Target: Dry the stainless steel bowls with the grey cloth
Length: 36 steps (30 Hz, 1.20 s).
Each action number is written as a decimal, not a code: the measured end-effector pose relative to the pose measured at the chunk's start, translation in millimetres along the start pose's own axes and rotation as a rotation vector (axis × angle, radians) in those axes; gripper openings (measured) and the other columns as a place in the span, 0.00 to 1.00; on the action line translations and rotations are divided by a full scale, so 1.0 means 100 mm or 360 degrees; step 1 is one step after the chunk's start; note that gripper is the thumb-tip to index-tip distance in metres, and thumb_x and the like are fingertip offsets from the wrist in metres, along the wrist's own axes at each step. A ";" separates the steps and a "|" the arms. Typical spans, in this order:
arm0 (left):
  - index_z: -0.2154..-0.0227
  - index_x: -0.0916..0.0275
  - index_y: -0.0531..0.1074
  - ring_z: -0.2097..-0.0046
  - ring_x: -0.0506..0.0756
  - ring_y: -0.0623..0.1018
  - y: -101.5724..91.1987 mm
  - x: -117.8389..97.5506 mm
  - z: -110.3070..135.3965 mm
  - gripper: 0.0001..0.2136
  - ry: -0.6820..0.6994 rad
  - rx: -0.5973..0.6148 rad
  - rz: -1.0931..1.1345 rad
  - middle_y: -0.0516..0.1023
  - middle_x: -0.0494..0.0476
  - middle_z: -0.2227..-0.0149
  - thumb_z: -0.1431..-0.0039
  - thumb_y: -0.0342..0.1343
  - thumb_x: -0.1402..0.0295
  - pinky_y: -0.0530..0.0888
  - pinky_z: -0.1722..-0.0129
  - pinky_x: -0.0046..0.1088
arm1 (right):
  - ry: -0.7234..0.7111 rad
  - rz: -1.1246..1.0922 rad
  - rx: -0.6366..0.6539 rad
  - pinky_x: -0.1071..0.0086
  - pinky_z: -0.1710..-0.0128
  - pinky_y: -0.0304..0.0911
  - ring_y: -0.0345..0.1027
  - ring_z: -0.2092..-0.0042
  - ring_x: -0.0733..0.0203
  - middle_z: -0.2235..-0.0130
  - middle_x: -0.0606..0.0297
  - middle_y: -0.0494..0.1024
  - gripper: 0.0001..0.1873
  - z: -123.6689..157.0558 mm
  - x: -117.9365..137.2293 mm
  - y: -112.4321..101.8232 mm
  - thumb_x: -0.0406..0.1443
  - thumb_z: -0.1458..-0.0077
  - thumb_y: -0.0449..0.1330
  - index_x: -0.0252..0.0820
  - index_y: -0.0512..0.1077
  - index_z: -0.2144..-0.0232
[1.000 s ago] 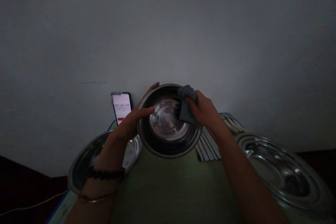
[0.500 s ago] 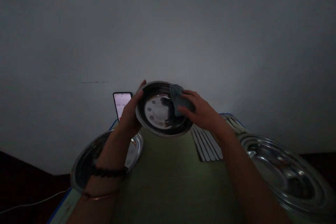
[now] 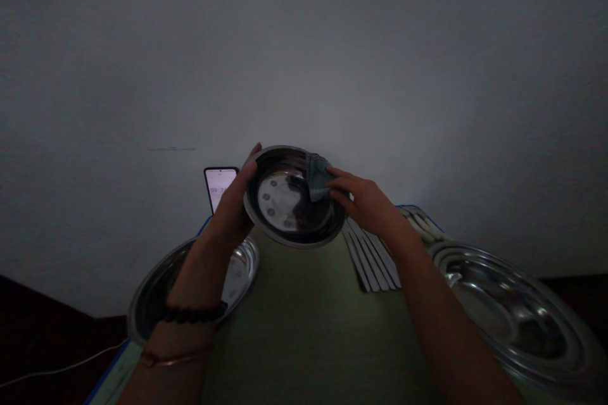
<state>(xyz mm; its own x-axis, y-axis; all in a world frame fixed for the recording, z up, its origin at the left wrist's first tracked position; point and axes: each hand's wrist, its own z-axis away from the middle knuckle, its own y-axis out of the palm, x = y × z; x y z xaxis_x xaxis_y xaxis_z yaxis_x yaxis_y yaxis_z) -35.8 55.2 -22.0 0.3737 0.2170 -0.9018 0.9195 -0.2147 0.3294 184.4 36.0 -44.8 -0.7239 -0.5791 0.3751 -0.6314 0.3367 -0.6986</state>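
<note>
A shiny steel bowl (image 3: 280, 199) is held up above the table, tilted so that its inside faces me. My left hand (image 3: 237, 199) is closed on its left rim, the thumb over the edge and the other fingers behind. In my right hand (image 3: 358, 199) is a grey-green cloth (image 3: 317, 178), pinched between thumb and fingers. The cloth lies against the bowl's inner wall at the upper right and reaches over the rim. Round spots show on the bowl's bottom.
Another steel bowl (image 3: 156, 285) stands at the left, partly behind my left forearm. Stacked larger steel basins (image 3: 522, 310) are at the right. Several flat metal utensils (image 3: 373, 259) lie on the greenish table (image 3: 304, 329). A phone (image 3: 221, 183) leans against the wall (image 3: 304, 63).
My right hand has shifted slightly up, and its fingers now pinch the cloth's edge instead of lying over it. The bowl has moved a touch to the left in my left hand.
</note>
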 end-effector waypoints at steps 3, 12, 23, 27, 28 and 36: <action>0.38 0.57 0.57 0.42 0.58 0.70 -0.01 -0.02 -0.01 0.27 0.0032 -0.0017 0.0007 0.76 0.51 0.47 0.39 0.50 0.60 0.64 0.40 0.38 | -0.0037 -0.0092 -0.0136 0.58 0.44 0.62 0.69 0.46 0.55 0.48 0.59 0.76 0.15 -0.02 0.07 -0.03 0.35 0.39 0.51 0.43 0.74 0.54; 0.38 0.47 0.56 0.35 0.58 0.59 -0.02 0.09 -0.01 0.25 0.0422 0.0214 -0.0248 0.67 0.46 0.39 0.37 0.47 0.55 0.55 0.36 0.39 | 0.0031 0.0039 0.0377 0.64 0.57 0.66 0.75 0.57 0.57 0.56 0.61 0.80 0.16 -0.01 0.47 0.15 0.36 0.36 0.49 0.44 0.73 0.53; 0.54 0.56 0.74 0.39 0.60 0.66 0.13 0.23 -0.05 0.19 0.0366 0.0041 0.0148 0.78 0.51 0.51 0.38 0.46 0.51 0.63 0.39 0.41 | -0.0096 -0.0179 0.0447 0.63 0.48 0.62 0.71 0.50 0.57 0.51 0.58 0.77 0.17 -0.03 0.45 0.10 0.33 0.38 0.50 0.38 0.70 0.50; 0.65 0.60 0.76 0.42 0.61 0.70 0.16 0.20 -0.05 0.21 0.0282 -0.0091 0.0257 0.80 0.55 0.57 0.38 0.44 0.51 0.67 0.42 0.41 | -0.0160 -0.0188 0.0623 0.61 0.49 0.62 0.71 0.50 0.55 0.52 0.58 0.78 0.18 -0.02 0.61 0.17 0.40 0.36 0.46 0.41 0.72 0.52; 0.66 0.60 0.76 0.42 0.60 0.70 0.17 0.20 -0.04 0.21 0.0283 -0.0112 0.0259 0.81 0.55 0.57 0.38 0.45 0.51 0.67 0.42 0.40 | -0.0160 -0.0252 0.0645 0.62 0.49 0.63 0.71 0.50 0.55 0.52 0.58 0.78 0.20 -0.02 0.66 0.19 0.41 0.35 0.44 0.40 0.71 0.52; 0.49 0.56 0.70 0.35 0.56 0.60 0.49 0.34 0.19 0.22 0.0409 -0.0170 -0.0014 0.70 0.50 0.42 0.38 0.45 0.50 0.55 0.36 0.33 | 0.0001 -0.0927 0.0298 0.62 0.34 0.45 0.49 0.34 0.62 0.36 0.64 0.61 0.28 -0.04 0.68 0.27 0.47 0.35 0.39 0.46 0.54 0.37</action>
<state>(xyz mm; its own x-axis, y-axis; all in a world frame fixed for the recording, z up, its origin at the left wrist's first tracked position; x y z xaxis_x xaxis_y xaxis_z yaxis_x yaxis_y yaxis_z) 19.6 34.0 -42.0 0.3718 0.4556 -0.8088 0.9254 -0.1129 0.3617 116.5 8.5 -36.1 -0.2745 -0.6280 0.7282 -0.8638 -0.1717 -0.4737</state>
